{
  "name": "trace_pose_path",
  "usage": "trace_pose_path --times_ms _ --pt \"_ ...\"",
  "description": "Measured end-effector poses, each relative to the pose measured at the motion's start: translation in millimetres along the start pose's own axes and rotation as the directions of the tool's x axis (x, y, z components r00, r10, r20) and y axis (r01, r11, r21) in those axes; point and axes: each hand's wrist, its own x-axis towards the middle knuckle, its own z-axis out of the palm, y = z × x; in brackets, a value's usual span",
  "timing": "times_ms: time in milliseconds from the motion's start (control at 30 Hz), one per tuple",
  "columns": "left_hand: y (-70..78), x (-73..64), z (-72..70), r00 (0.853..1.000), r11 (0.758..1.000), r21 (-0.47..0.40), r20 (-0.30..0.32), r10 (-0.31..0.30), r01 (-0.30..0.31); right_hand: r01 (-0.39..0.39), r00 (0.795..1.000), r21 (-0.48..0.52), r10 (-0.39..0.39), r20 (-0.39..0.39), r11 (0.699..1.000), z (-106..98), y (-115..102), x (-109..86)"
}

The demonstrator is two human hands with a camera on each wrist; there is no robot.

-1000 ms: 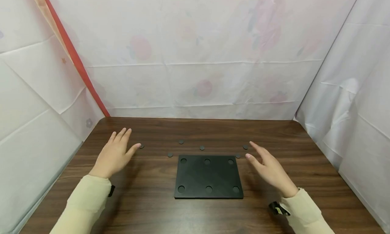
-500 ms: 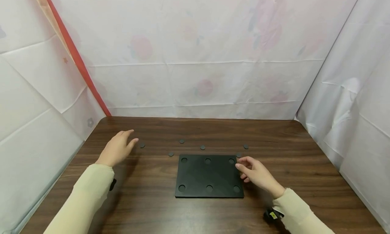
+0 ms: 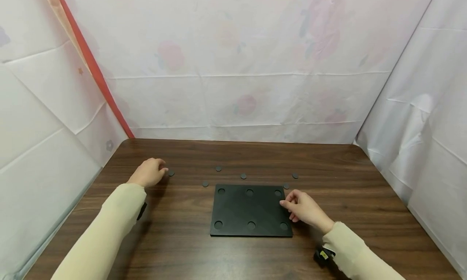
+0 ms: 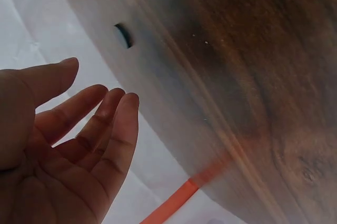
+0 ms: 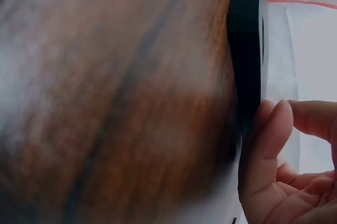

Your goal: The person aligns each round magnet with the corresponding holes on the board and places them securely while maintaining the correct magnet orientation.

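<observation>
Six discs [image 3: 243,176] out; my left hand [image 3: 148,172], thumb apart from fingers, wants a low rim pinch on the nearest disc [image 3: 171,173], just right of it; my right hand [image 3: 305,209] has the black board [image 3: 251,210] just left, grip I can't tell.

Board [image 3: 251,209]: blk. Discs [image 3: 243,176]: dk grey. Table [image 3: 175,219]: dk brn w/ wood grain. Sleeves [image 3: 109,219]: pale yel. Back cloth [image 3: 204,37]: wht w/ faint pink prints. Strip [image 3: 96,71]: red.
</observation>
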Motion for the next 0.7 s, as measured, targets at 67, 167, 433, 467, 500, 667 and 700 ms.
trace_pose_path --times_ms 67,167,433,467,500,667,700 --pt "-0.8 3.0 1.2 1.0 1.0 0.007 0.019 -0.008 0.008 -0.001 1.0 -0.019 0.001 0.001 1.0 0 1 1.3" --pt "-1.0 6.6 3.4 0.999 1.0 0.015 0.041 -0.017 0.017 -0.003 1.0 -0.035 0.004 0.005 0.999 1 2 2.6" --pt "-3.0 15.5 11.9 0.998 1.0 0.028 0.066 -0.007 0.005 -0.032 0.999 -0.094 0.032 -0.004 0.995 2 -2 2.9" --pt "-4.0 16.6 13.0 0.998 0.999 0.032 0.065 -0.006 0.004 -0.036 0.999 -0.099 0.036 -0.004 0.994 2 -2 2.8" --pt "-4.9 17.6 13.9 0.998 0.999 0.034 0.064 -0.006 0.004 -0.035 0.999 -0.107 0.034 -0.004 0.994 2 -2 2.7" --pt "-7.7 20.6 16.7 0.998 1.0 0.028 0.056 -0.013 0.011 -0.029 0.999 -0.118 0.031 0.015 0.993 1 0 3.3" --pt "-7.8 20.9 16.8 0.999 1.0 0.024 0.053 -0.015 0.014 -0.027 0.999 -0.119 0.03 0.019 0.993 0 0 3.8"
